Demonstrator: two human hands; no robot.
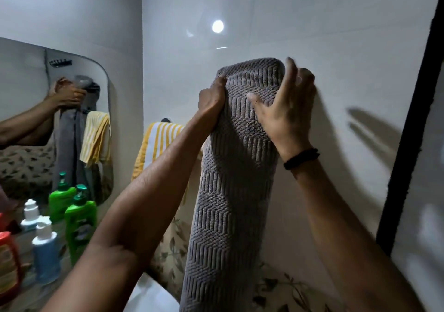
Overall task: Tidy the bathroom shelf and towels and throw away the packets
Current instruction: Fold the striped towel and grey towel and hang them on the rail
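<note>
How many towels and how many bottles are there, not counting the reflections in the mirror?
Towels: 2, the grey textured towel and the yellow-and-white striped towel.
Bottles: 3, green pump bottle, blue bottle with white cap, red bottle.
Total: 5.

Both forearms are bare to the elbow, with no sleeve in view. The right wrist wears a thin black band (301,159), cord-like and slightly frayed at its edge. The left hand (211,97) and right hand (283,112) carry no rings or gloves
</note>
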